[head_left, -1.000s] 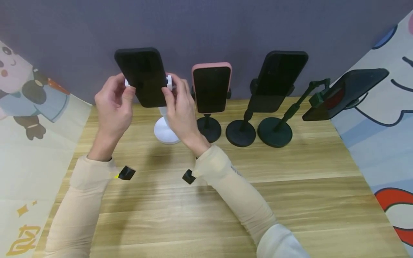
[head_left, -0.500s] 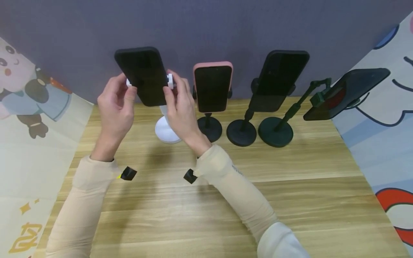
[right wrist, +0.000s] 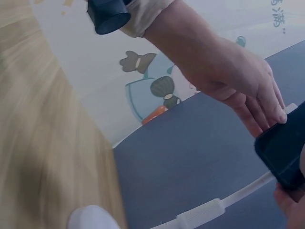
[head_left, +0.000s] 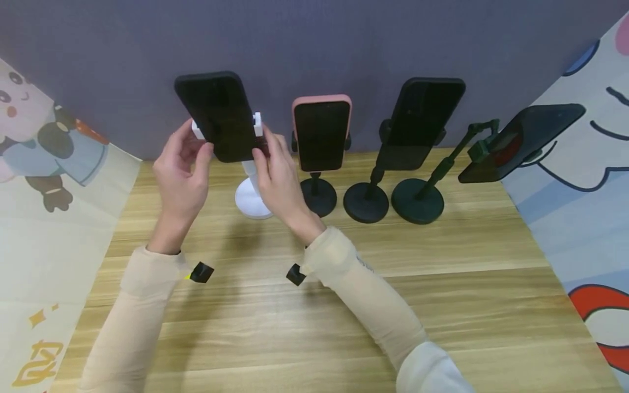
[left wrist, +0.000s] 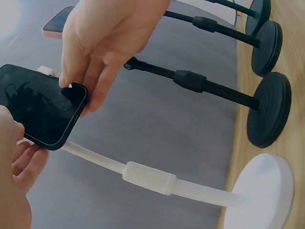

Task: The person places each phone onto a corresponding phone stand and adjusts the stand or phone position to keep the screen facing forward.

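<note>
A black smartphone [head_left: 216,117] sits upright, leaning slightly, in the clamp of a white phone stand [head_left: 251,199]. One white clamp arm [head_left: 257,124] shows at the phone's right edge. My left hand [head_left: 182,174] pinches the phone's lower left edge, thumb at the front and fingers behind. At the lower right edge, my right hand [head_left: 282,183] does the same, its fingers partly hidden behind the phone. In the left wrist view, the stand's white pole [left wrist: 150,177] runs from behind the phone to its round base [left wrist: 262,195].
To the right stand a pink-cased phone [head_left: 321,136] on a black stand, a black phone [head_left: 422,123] on another black stand, and a tilted phone [head_left: 523,142] on a dark green stand [head_left: 417,201]. Behind them rises a grey panel [head_left: 314,43]. The wooden table [head_left: 344,327] lies in front.
Both hands have slid down the phone's sides, from beside the white clamp arms to the lower edges. The phone and its stand stay in place.
</note>
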A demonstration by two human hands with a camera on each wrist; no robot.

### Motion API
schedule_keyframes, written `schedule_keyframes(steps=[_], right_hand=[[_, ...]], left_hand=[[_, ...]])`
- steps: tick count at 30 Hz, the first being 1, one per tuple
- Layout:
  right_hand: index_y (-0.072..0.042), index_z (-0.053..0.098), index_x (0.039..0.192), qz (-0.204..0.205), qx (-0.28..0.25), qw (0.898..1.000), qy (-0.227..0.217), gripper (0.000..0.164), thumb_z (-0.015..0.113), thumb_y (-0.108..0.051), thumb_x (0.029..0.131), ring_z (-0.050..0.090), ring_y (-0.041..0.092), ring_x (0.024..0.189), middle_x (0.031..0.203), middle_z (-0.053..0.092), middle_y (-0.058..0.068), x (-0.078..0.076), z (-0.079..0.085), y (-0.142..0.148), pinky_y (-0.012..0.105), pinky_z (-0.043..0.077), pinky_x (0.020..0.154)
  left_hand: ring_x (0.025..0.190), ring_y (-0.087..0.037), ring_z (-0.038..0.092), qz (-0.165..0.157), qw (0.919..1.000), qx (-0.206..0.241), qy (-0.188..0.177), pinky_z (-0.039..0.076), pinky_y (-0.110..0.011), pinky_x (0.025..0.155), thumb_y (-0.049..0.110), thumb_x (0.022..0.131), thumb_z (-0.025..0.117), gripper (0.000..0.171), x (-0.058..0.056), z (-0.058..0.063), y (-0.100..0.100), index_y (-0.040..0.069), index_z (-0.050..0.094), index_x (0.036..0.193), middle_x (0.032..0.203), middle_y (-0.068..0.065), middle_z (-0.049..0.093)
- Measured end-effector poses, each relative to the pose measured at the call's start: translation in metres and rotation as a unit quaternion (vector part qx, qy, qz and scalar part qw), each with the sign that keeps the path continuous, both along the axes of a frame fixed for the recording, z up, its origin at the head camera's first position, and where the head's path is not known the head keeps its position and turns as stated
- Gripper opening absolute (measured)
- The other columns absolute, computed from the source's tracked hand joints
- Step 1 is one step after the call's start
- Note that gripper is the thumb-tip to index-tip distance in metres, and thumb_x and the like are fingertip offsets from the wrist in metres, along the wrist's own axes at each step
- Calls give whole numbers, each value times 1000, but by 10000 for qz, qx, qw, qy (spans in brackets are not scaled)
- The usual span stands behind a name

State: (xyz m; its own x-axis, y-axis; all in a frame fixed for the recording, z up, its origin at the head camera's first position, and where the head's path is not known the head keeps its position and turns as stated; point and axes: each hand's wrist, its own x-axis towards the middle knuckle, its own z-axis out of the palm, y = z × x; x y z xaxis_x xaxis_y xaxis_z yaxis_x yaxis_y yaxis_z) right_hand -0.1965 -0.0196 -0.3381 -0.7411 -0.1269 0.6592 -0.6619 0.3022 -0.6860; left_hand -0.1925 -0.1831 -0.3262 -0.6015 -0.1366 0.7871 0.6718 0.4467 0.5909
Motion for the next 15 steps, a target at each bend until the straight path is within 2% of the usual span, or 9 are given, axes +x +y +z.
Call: schedule_keyframes(steps=[4,6,10,15], right_hand=[[6,39,139,127,191,9995,-199,44,44,-11,99,53,16,100,115,52,16,4,-13,2,16,44,89],[4,37,142,177,241,9993,-222,47,45,-12,98,55,14,103,115,52,14,2,-24,2,15,43,92],[5,39,140,229,449,9984,-241,47,48,-10,96,56,16,104,113,54,14,6,-38,7,20,45,93],[5,43,137,406,1140,9917,-433,44,48,-14,97,56,16,105,113,56,11,14,-56,17,24,47,92]], left_hand=[[82,-12,63,-68,9995,106,-273,54,-23,80,0,87,61,36,4,-10,1,-2,59,123,97,-16,66],[83,-13,63,-134,9992,180,-335,54,-22,80,1,87,61,34,5,-15,2,-2,59,121,96,-17,65],[83,-14,63,-226,9988,167,-399,54,-22,79,1,88,60,35,6,-26,4,-2,58,122,99,-18,66],[85,-14,64,-385,9974,171,-589,54,-23,80,1,88,60,39,9,-41,5,-3,55,127,101,-21,65]])
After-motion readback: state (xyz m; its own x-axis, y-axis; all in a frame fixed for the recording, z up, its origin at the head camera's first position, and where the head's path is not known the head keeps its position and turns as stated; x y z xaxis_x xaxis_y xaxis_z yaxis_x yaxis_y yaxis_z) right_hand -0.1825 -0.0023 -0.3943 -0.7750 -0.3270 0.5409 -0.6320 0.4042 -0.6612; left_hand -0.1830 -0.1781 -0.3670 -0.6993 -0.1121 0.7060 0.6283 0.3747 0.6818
